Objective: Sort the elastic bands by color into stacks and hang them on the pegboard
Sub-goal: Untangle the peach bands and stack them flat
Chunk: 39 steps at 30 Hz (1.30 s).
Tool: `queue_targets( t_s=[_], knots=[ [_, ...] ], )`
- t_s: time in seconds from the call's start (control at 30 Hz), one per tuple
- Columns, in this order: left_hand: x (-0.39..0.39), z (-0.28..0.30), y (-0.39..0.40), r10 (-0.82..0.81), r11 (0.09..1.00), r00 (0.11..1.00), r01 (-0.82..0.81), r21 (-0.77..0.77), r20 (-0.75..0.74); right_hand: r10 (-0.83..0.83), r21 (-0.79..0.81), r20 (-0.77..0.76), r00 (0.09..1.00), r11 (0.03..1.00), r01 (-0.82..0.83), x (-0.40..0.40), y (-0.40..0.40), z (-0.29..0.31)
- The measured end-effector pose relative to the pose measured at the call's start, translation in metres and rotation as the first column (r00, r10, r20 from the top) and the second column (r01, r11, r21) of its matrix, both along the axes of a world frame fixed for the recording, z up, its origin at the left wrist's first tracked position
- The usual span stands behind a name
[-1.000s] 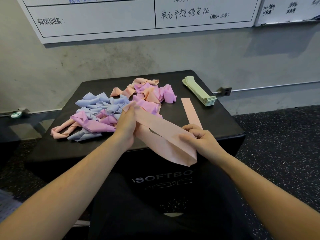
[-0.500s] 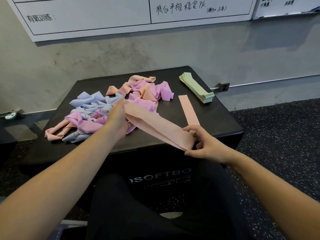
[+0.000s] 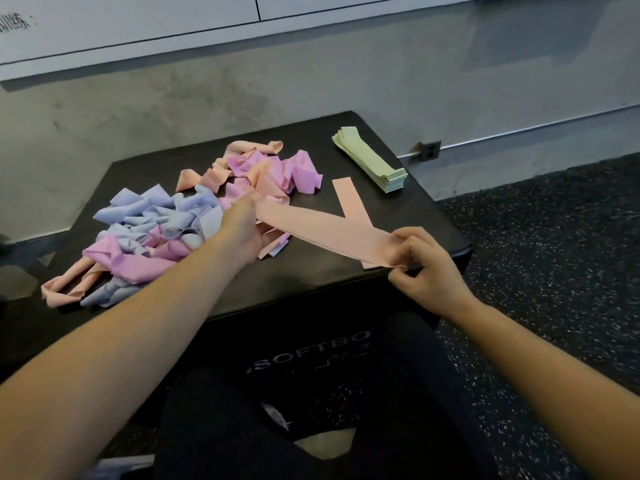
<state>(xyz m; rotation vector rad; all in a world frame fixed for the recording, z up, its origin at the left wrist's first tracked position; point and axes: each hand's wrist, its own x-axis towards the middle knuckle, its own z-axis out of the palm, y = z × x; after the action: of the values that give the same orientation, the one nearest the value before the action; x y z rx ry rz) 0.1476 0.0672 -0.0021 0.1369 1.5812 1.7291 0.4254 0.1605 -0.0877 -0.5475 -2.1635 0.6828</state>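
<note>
1. Black padded box served as the surface (image 3: pixel 311 285), set against a grey concrete wall, with speckled rubber floor to the right.
2. Nearest: right hand (image 3: pixel 427 268) pinched the near end of a peach band (image 3: pixel 332 233), fingers curled on it, just over the front edge of the box.
3. Left hand (image 3: pixel 240 232) gripped the far end of that band, at the edge of the mixed pile; the band was stretched flat between the two hands.
4. Handling, my read: thin, light, limp and stretchy. Take it by both ends and pull it taut, as it would likely sag and twist if held in the middle.
5. Under the held band lay one flat peach strip (image 3: pixel 348 199), probably the start of the peach stack.
6. Unsorted pile (image 3: pixel 166 233) sat on the left: blue, pink and peach bands, crumpled and tangled. Snagging a neighbour on pull-out looked likely.
7. Green stack (image 3: pixel 372 164) was at the far right corner, neat and squared.
8. Farthest: a whiteboard on the wall. No pegboard in view.
</note>
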Motion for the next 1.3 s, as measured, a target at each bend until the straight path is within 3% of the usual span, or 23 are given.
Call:
queue_targets(
  t_s=[0.1, 0.23, 0.47, 0.57, 0.67, 0.8, 0.97, 1.2, 1.3],
  knots=[
    [0.003, -0.002, 0.02, 0.019, 0.999, 1.0, -0.019, -0.036, 0.011, -0.076, 0.105, -0.019, 0.997, 0.991, 0.077, 0.004, 0.013, -0.001],
    [0.001, -0.01, 0.049, 0.016, 0.997, 1.0, -0.016, -0.071, 0.008, -0.027, -0.042, -0.083, 0.996, 0.999, 0.024, 0.011, 0.029, -0.001],
    [-0.007, -0.014, 0.102, -0.142, 0.973, 0.955, 0.086, -0.212, -0.262, -0.104, -0.044, -0.045, 0.994, 0.994, 0.102, 0.017, 0.062, -0.017],
    [-0.006, -0.014, 0.128, -0.161, 0.961, 0.925, 0.067, -0.269, -0.344, -0.013, 0.141, -0.006, 1.0, 0.99, 0.013, 0.019, 0.078, -0.023],
    [-0.01, -0.016, 0.153, -0.227, 0.944, 0.894, 0.105, -0.313, -0.386, 0.058, 0.377, 0.028, 0.998, 0.924, -0.064, 0.015, 0.089, -0.028],
    [-0.015, -0.025, 0.187, -0.317, 0.927, 0.83, 0.168, -0.337, -0.458, 0.162, 0.463, 0.153, 0.975, 0.86, -0.215, -0.004, 0.096, -0.028],
    [-0.017, -0.043, 0.22, -0.423, 0.886, 0.711, 0.195, -0.42, -0.562, 0.261, 0.323, 0.216, 0.941, 0.89, -0.322, -0.035, 0.108, -0.04],
    [-0.032, -0.082, 0.244, -0.484, 0.853, 0.612, 0.171, -0.492, -0.626, 0.374, 0.008, 0.285, 0.882, 0.92, -0.392, -0.046, 0.118, -0.054],
    [-0.036, -0.091, 0.247, -0.492, 0.847, 0.589, 0.153, -0.509, -0.641, 0.415, -0.045, 0.315, 0.854, 0.905, -0.423, -0.045, 0.119, -0.055]
  ],
)
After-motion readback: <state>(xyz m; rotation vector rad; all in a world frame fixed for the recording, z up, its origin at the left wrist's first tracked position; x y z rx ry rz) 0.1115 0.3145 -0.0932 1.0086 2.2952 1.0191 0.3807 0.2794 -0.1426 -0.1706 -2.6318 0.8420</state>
